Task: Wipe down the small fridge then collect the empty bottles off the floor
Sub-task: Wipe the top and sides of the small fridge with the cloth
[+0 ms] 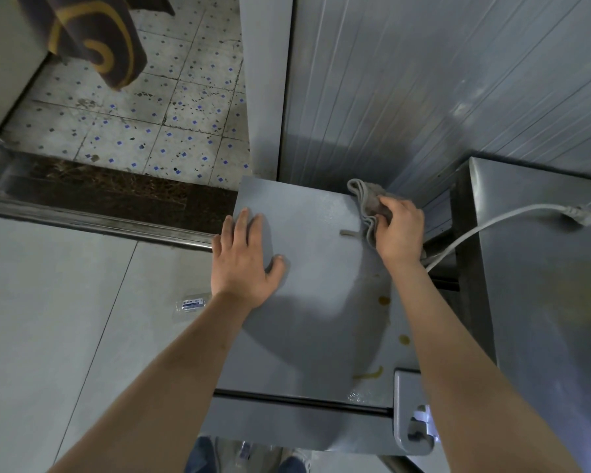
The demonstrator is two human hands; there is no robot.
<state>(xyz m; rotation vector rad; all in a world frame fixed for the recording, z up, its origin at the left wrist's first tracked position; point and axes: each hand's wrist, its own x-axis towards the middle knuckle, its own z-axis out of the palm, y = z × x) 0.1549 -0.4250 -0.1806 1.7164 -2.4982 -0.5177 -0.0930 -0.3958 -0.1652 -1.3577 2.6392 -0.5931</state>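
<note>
The small grey fridge [307, 322] stands below me, its flat top facing up. My left hand [243, 261] rests flat on the top's left edge, fingers straight. My right hand [400, 230] grips a folded grey cloth [367, 203] at the top's far right corner. Yellowish stains [384, 300] dot the right side of the top, near my right forearm. A clear plastic bottle [191, 303] with a blue-and-white label lies on the floor left of the fridge.
A steel cabinet [543, 302] stands right of the fridge, with a white power cord and plug [580, 213] lying on it. A ribbed metal wall [423, 97] is behind. A doorway sill [99, 220] and tiled floor [144, 114] lie to the left.
</note>
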